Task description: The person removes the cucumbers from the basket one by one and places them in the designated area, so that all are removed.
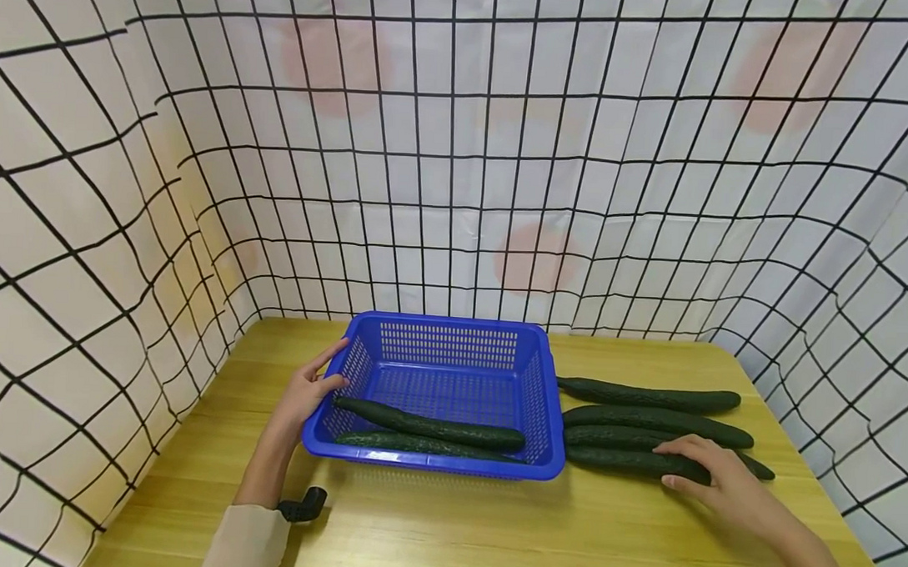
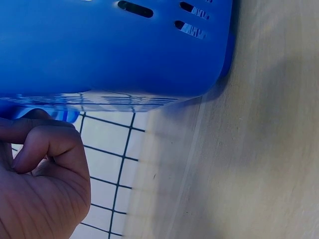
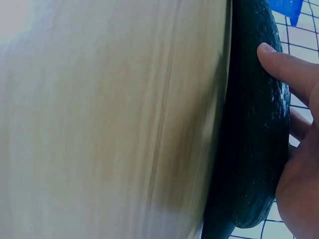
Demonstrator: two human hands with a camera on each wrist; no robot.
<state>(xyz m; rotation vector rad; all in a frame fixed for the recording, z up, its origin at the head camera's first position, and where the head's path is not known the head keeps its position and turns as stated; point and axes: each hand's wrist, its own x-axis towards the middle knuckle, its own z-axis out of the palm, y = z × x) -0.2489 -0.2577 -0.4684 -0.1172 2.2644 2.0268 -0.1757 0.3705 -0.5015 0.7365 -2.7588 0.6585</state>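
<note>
A blue plastic basket (image 1: 448,465) with slotted walls stands on the table, two dark green cucumbers (image 1: 434,426) lying along its near side. My left hand (image 1: 300,399) grips its left rim, thumb over the edge; in the left wrist view, curled fingers of that hand (image 2: 45,184) show beside the basket wall (image 2: 114,55). To the right of the basket, several cucumbers (image 1: 659,421) lie side by side. My right hand (image 1: 725,485) holds the nearest cucumber (image 1: 628,462) around its right part. The right wrist view has the thumb (image 3: 284,64) against this cucumber's side (image 3: 254,124), other fingers partly hidden behind it.
The wooden table (image 1: 445,533) extends in front of the basket. White cloth walls with a black grid (image 1: 458,175) enclose the back and both sides. A black device (image 1: 313,504) sits at my left wrist, by the sleeve (image 1: 250,539).
</note>
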